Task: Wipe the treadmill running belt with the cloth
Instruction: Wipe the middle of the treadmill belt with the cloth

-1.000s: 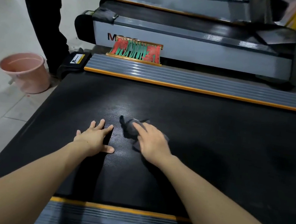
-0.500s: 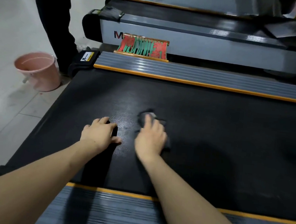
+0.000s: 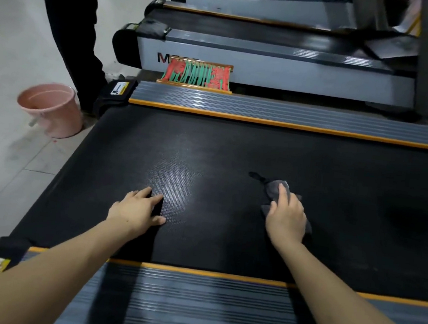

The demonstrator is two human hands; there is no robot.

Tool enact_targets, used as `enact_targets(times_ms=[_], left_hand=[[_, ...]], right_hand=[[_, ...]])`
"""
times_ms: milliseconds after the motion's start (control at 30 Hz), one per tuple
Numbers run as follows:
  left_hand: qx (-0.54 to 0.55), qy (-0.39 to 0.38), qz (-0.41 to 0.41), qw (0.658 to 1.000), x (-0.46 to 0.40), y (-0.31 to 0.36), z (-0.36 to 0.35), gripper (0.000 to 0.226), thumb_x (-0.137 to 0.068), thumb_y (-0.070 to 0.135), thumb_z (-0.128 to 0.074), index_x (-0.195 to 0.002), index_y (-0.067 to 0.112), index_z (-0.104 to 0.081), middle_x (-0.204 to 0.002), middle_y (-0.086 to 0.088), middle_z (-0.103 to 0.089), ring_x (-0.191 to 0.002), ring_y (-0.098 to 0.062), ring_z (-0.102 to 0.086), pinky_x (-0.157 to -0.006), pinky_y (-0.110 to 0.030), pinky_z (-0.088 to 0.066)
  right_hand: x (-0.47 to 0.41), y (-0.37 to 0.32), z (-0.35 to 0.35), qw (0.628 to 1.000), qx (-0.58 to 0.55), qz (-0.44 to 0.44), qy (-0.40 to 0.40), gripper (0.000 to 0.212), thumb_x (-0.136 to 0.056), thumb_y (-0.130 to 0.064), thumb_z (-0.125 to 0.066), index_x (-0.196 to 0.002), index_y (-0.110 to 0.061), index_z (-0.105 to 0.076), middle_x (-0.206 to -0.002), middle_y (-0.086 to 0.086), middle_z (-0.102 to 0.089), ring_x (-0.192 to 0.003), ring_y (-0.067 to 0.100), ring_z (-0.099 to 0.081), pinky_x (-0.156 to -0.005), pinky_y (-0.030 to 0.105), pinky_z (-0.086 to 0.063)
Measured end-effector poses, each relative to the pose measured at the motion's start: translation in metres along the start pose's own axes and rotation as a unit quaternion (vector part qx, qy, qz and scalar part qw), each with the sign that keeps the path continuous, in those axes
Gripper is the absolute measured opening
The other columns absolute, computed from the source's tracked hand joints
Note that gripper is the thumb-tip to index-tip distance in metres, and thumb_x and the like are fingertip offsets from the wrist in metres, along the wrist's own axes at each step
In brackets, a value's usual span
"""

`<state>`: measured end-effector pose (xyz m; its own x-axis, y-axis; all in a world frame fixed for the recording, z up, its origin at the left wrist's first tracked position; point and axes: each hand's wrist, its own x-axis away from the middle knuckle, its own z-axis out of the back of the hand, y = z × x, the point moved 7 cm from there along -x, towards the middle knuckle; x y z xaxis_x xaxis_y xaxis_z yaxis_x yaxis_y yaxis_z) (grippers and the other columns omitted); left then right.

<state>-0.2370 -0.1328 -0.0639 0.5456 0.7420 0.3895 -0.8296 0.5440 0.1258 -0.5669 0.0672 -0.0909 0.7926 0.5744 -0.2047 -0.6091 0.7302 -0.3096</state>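
Your right hand (image 3: 286,217) pressed flat fingers on the grey cloth (image 3: 275,191), unwiped running belt (image 3: 362,181) lying to its right, while your left hand (image 3: 136,210) rested open.

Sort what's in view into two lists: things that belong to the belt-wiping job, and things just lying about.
In the job:
running belt
cloth, under the right hand
left hand, flat on the belt

Lying about:
pink bucket on the floor
red and green brush
neighbouring treadmill
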Motion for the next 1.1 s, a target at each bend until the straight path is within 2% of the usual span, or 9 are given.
enact_targets(times_ms=[133,200,300,467,633,733,867,967,1100], left_hand=[[-0.015,-0.010,-0.004,1.000,0.005,-0.003,0.001,0.072,-0.092,0.063,-0.054,-0.154,0.041,-0.026,-0.167,0.004,-0.013,-0.152,-0.023,-0.016,-0.114,-0.050,-0.035],[-0.028,-0.015,-0.004,0.999,0.011,-0.005,0.002,0.071,-0.093,0.061,-0.055,-0.154,0.040,-0.027,-0.166,0.005,-0.015,-0.151,-0.023,-0.019,-0.112,-0.049,-0.036],[-0.014,-0.021,0.006,1.000,0.021,-0.013,0.002,0.068,-0.094,0.058,-0.055,-0.154,0.036,-0.030,-0.166,0.006,-0.018,-0.150,-0.022,-0.023,-0.112,-0.048,-0.037],[-0.013,-0.010,-0.004,1.000,0.035,-0.023,-0.010,0.063,-0.096,0.057,-0.052,-0.152,0.036,-0.033,-0.165,0.006,-0.021,-0.148,-0.022,-0.028,-0.110,-0.048,-0.041],[0.006,0.019,0.001,1.000,0.042,-0.016,-0.021,0.057,-0.099,0.056,-0.045,-0.152,0.039,-0.033,-0.166,0.003,-0.017,-0.152,-0.026,-0.016,-0.112,-0.049,-0.037],[0.013,0.053,0.002,0.999,0.043,-0.017,-0.024,0.051,-0.101,0.052,-0.041,-0.149,0.038,-0.037,-0.165,0.004,-0.021,-0.152,-0.026,-0.018,-0.111,-0.049,-0.039],[0.020,0.067,-0.007,0.998,0.046,-0.021,-0.029,0.050,-0.102,0.048,-0.039,-0.150,0.035,-0.037,-0.166,0.001,-0.020,-0.153,-0.024,-0.016,-0.116,-0.044,-0.033],[0.030,0.069,0.001,0.997,0.052,-0.026,-0.034,0.049,-0.102,0.047,-0.039,-0.149,0.035,-0.038,-0.166,0.000,-0.020,-0.153,-0.023,-0.015,-0.118,-0.046,-0.030],[0.017,0.054,0.002,0.998,0.061,-0.024,-0.036,0.054,-0.102,0.048,-0.037,-0.154,0.036,-0.029,-0.167,0.000,-0.013,-0.154,-0.023,-0.009,-0.120,-0.047,-0.025]], right_hand=[[0.014,-0.058,-0.014,0.992,-0.054,-0.113,0.027,0.058,-0.089,-0.027,-0.063,-0.143,-0.021,-0.046,-0.135,0.014,-0.053,-0.120,0.037,-0.047,-0.096,0.050,-0.038],[0.030,-0.120,-0.027,0.997,-0.064,-0.048,0.008,0.061,-0.084,-0.029,-0.066,-0.141,-0.022,-0.048,-0.130,0.011,-0.055,-0.116,0.035,-0.050,-0.092,0.048,-0.040],[0.066,-0.205,-0.049,0.988,-0.062,0.120,-0.069,0.059,-0.090,-0.033,-0.056,-0.146,-0.030,-0.038,-0.143,0.004,-0.047,-0.129,0.029,-0.043,-0.105,0.046,-0.035],[0.066,-0.184,-0.036,0.948,-0.031,0.296,-0.115,0.055,-0.095,-0.043,-0.047,-0.147,-0.032,-0.036,-0.138,-0.002,-0.051,-0.124,0.026,-0.049,-0.098,0.045,-0.045],[0.031,-0.045,0.003,0.992,0.021,0.126,-0.018,0.056,-0.089,-0.039,-0.060,-0.141,-0.021,-0.051,-0.120,0.011,-0.062,-0.100,0.037,-0.061,-0.077,0.046,-0.054],[0.037,-0.005,0.012,0.999,0.022,0.016,-0.029,0.057,-0.095,-0.035,-0.058,-0.147,-0.019,-0.042,-0.131,0.013,-0.056,-0.115,0.036,-0.053,-0.092,0.048,-0.047],[0.049,-0.046,-0.003,0.994,-0.027,-0.109,-0.011,0.056,-0.095,-0.027,-0.055,-0.148,-0.020,-0.038,-0.140,0.016,-0.047,-0.124,0.039,-0.043,-0.100,0.051,-0.036],[0.070,-0.135,-0.025,0.998,-0.052,-0.026,-0.040,0.060,-0.088,-0.028,-0.062,-0.145,-0.019,-0.044,-0.132,0.016,-0.053,-0.115,0.040,-0.049,-0.093,0.048,-0.041],[0.115,-0.233,-0.047,0.969,-0.060,0.194,-0.140,0.058,-0.097,-0.033,-0.051,-0.151,-0.029,-0.030,-0.148,0.005,-0.042,-0.132,0.031,-0.039,-0.109,0.047,-0.034]])
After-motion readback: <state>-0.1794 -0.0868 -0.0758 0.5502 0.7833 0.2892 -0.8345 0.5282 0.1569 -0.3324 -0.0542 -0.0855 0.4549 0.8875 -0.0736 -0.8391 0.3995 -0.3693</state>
